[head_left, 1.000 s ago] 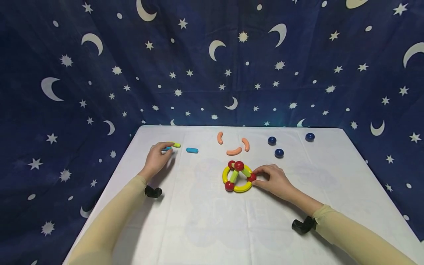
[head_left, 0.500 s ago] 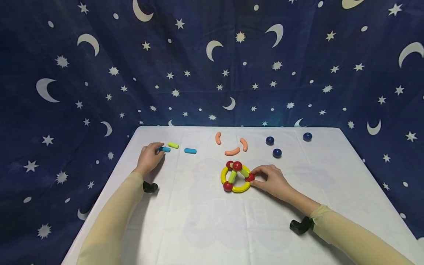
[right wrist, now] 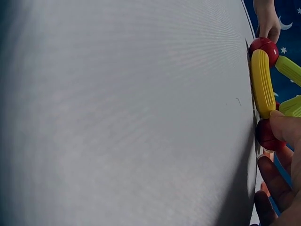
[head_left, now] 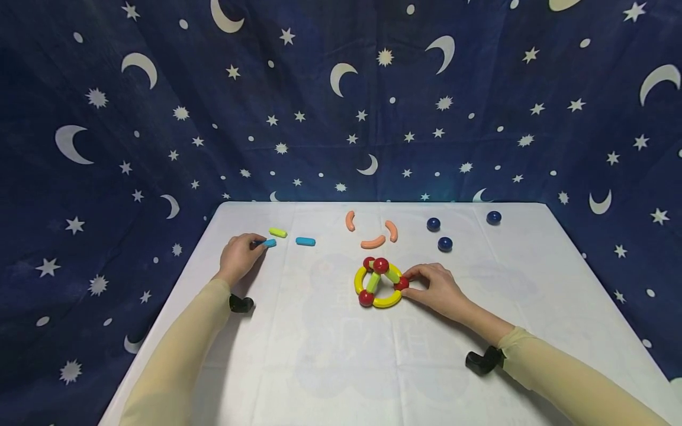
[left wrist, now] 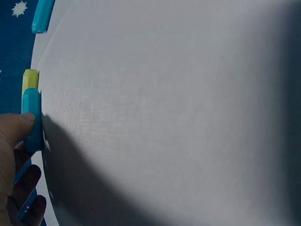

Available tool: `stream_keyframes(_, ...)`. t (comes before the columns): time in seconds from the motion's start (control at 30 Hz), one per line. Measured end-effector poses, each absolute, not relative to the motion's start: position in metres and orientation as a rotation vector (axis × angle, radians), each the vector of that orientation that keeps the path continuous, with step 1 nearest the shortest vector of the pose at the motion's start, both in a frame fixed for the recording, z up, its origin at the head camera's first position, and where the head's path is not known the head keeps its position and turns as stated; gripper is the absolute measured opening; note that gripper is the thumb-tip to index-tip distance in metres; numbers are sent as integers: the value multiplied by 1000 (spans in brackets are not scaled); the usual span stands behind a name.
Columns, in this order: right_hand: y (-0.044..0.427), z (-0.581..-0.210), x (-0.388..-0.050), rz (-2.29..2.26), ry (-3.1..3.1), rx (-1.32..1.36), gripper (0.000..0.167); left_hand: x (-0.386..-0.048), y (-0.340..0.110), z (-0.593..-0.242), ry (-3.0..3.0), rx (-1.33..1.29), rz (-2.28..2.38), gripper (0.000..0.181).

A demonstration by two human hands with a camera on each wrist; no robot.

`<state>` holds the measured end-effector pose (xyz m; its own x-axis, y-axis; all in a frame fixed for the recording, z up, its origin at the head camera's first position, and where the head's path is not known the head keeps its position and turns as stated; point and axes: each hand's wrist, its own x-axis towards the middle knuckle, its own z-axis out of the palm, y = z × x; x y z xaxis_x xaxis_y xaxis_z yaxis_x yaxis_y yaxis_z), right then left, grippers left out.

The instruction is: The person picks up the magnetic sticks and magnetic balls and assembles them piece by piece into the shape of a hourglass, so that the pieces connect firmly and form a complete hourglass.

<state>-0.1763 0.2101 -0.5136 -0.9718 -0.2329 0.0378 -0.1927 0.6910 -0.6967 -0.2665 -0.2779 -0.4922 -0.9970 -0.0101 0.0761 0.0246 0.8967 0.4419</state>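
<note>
My left hand (head_left: 238,259) pinches a blue stick (head_left: 270,243) between thumb and fingers at the table's back left; the left wrist view shows the thumb across the blue stick (left wrist: 32,103). A lime stick (head_left: 277,232) lies just behind it, and another blue stick (head_left: 305,241) to its right. Near the middle stands a structure of red balls, a ring of curved yellow pieces (head_left: 387,300) and lime sticks rising to a top red ball (head_left: 380,265). My right hand (head_left: 440,291) grips its right red ball (head_left: 401,284), also seen under the thumb in the right wrist view.
Three curved orange pieces (head_left: 373,242) lie behind the structure. Three dark blue balls (head_left: 444,244) sit at the back right. The white-covered table (head_left: 341,367) meets a dark blue cloth (head_left: 298,77) with moons and stars at its back edge.
My left hand has moved left, away from the lime stick, and now holds the blue stick, its right end tilted differently. My right hand stays on the red ball. The head view has shifted slightly.
</note>
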Motion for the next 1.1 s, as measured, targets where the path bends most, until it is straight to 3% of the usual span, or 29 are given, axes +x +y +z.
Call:
stream_keyframes(0.53, 210, -512, -176, -1145, 2845, -341, 38, -248, -267, -490, -2983, -198, -887, 33)
stream_keyframes(1.1, 209, -513, -175, -1164, 2840, -346, 39, -235, -161, -472, -2775, -576, -1662, 31)
